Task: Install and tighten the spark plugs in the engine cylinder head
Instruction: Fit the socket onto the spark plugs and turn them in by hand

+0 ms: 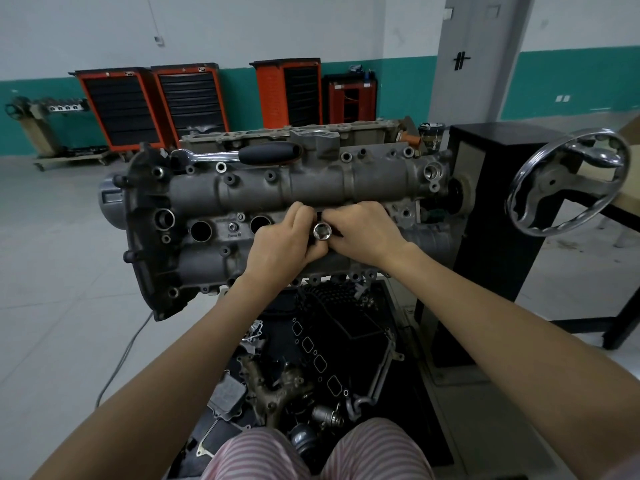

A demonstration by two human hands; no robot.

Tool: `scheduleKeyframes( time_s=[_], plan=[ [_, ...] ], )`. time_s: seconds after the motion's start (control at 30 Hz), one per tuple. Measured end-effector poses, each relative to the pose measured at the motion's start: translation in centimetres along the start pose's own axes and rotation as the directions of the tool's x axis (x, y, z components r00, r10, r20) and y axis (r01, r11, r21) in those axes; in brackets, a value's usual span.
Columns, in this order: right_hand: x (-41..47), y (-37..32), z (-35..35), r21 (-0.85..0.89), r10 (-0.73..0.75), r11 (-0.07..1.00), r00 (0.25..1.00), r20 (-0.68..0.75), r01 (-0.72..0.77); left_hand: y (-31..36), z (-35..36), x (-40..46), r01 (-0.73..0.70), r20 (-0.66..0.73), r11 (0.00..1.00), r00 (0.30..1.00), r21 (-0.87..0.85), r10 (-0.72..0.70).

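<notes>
Head (242,188): small stamped text, unreadable.
Socket (322,231): over head's middle, left hand (284,244) and right hand (363,233) grip it.

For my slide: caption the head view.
Both hands hold a shiny chrome socket over the grey metal cylinder head.

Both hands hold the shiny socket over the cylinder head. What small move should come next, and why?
Probably lower the shiny metal socket, held by the left hand and right hand, into the plug well beneath it. The chrome ratchet with black handle lies unused on the grey cylinder head.
</notes>
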State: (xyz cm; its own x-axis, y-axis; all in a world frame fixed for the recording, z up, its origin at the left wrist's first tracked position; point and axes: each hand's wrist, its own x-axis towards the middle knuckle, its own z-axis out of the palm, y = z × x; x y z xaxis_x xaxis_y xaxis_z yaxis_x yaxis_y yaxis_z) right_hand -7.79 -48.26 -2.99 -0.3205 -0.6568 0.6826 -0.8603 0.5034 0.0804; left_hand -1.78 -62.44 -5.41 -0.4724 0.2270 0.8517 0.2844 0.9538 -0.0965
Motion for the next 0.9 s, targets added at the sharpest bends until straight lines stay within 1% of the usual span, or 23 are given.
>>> scheduleKeyframes(
  time_s=[0.23, 0.4, 0.57, 0.7, 0.9],
  plan=[
    [-0.03, -0.30, -0.19, 0.027, 0.005, 1.000, 0.999, -0.034, -0.004, -0.63, 0.53, -0.15, -0.030, -0.023, 0.999, 0.999, 0.023, 0.030],
    [0.08, 0.07, 0.18, -0.024, 0.055, 0.998, 0.998, 0.028, -0.054, -0.04, 0.01, -0.03, -0.019, -0.014, 1.000, 1.000, -0.020, 0.019],
    [0.03, 0.00, 0.01, -0.002, 0.014, 1.000, 1.000, 0.011, -0.014, 0.03, -0.03, -0.08, -0.012, -0.008, 1.000, 1.000, -0.011, 0.012],
    [-0.01, -0.17, -0.20, 0.026, 0.019, 0.999, 1.000, -0.009, -0.019, -0.25, 0.32, -0.03, 0.002, -0.015, 0.999, 1.000, 0.036, -0.002],
    [-0.04, 0.01, -0.03, -0.008, 0.053, 0.999, 0.997, 0.053, -0.053, -0.55, 0.39, -0.13, -0.032, -0.002, 0.998, 0.999, 0.052, 0.033]
  ],
)
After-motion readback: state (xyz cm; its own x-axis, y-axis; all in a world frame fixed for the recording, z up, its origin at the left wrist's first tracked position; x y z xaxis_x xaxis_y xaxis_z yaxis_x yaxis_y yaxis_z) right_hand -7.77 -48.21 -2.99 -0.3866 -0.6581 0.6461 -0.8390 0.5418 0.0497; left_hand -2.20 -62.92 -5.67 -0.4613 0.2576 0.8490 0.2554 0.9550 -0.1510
